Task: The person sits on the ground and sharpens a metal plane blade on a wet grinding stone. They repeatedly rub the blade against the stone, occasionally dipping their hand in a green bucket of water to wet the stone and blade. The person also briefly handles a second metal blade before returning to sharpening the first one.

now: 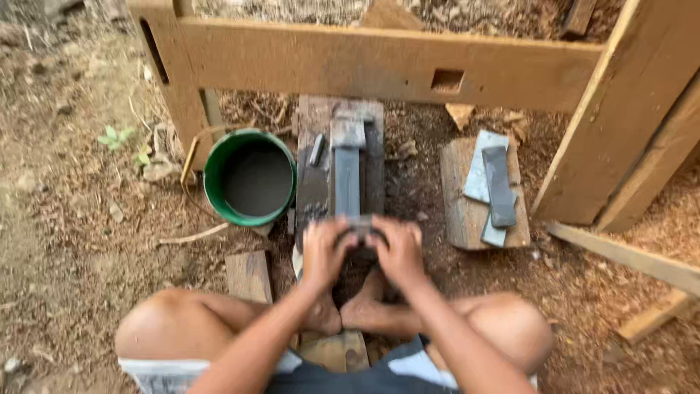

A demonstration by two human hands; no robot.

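Note:
I squat on the ground with both hands together over the near end of a long grey sharpening stone (pixel 346 179) that lies on a wet wooden board (pixel 315 168). My left hand (pixel 324 252) and my right hand (pixel 399 252) press down on a small dark flat tool (pixel 362 225), mostly hidden under my fingers, at the stone's near end. A small metal piece (pixel 316 149) lies on the board left of the stone. My bare feet (pixel 357 310) rest just below my hands.
A green bucket of dark water (pixel 249 179) stands left of the board. On the right a wooden block (pixel 467 211) carries grey and dark stones (pixel 499 186). A heavy timber frame (pixel 379 62) crosses behind; planks lie at right on sawdust-covered earth.

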